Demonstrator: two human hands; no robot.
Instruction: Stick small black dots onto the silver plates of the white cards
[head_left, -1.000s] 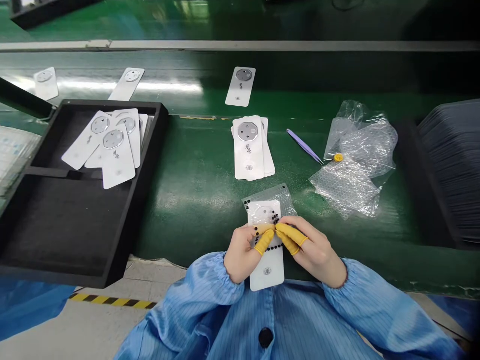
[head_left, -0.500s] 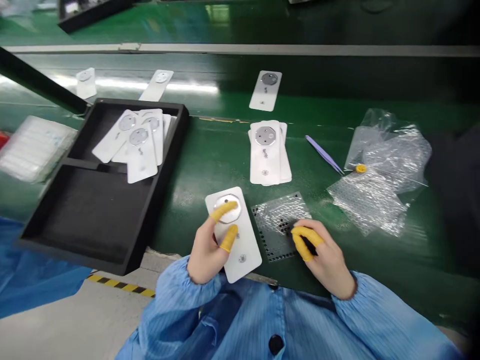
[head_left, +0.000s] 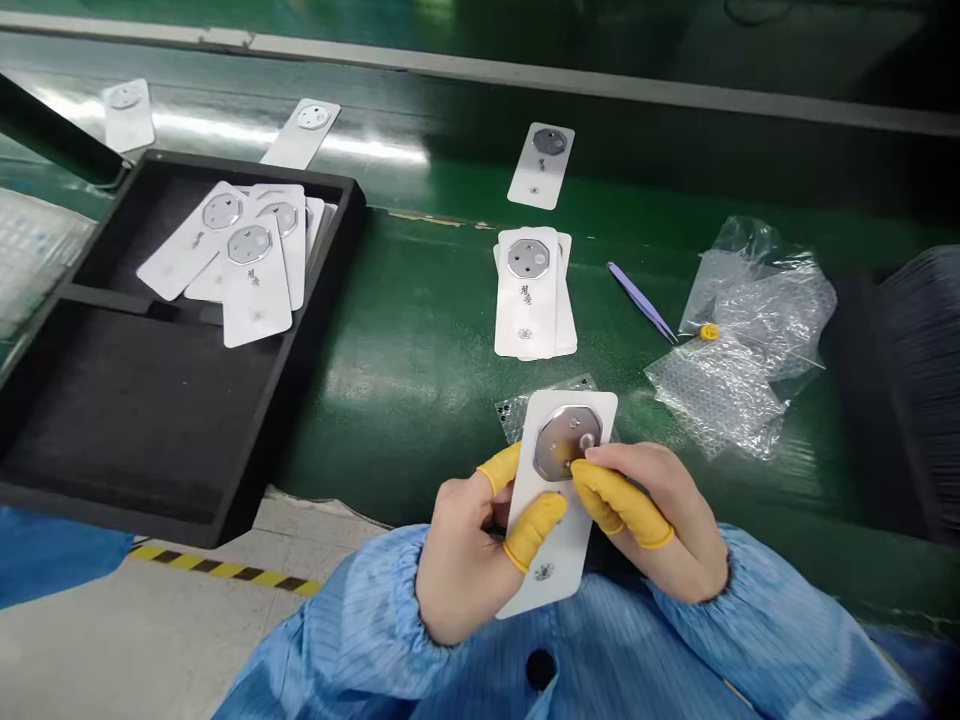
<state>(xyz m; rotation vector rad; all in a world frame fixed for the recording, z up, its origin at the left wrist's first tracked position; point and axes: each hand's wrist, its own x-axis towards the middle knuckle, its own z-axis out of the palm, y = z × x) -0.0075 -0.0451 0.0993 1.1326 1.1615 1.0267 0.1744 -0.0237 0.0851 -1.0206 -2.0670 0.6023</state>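
My left hand (head_left: 472, 548) grips a white rounded panel (head_left: 566, 555) by its left edge, thumb on the face, tilted up off the bench. On its upper part sits a shiny silver octagonal plate (head_left: 556, 442) with small round spots; a small flower-like mark shows lower down. At the plate's right edge, my right hand (head_left: 649, 515) has its fingertips pinched together; whatever is between them is too small to name. Both hands wear yellow finger cots. Behind the panel lies a clear sheet (head_left: 514, 412) with small black dots, mostly covered.
Similar white panels (head_left: 517, 325) are stacked ahead, and one panel (head_left: 541, 168) lies farther back. Purple tweezers (head_left: 639, 298) and clear bubble bags (head_left: 757, 320) with a yellow finger cot (head_left: 709, 332) lie right. Left stands a black tray (head_left: 142, 420) holding several panels (head_left: 256, 290).
My left hand has raised the panel off the bench and moved it right, over the dotted sheet. My right hand has left the sheet's dots and come to the octagonal plate. The view has shifted.
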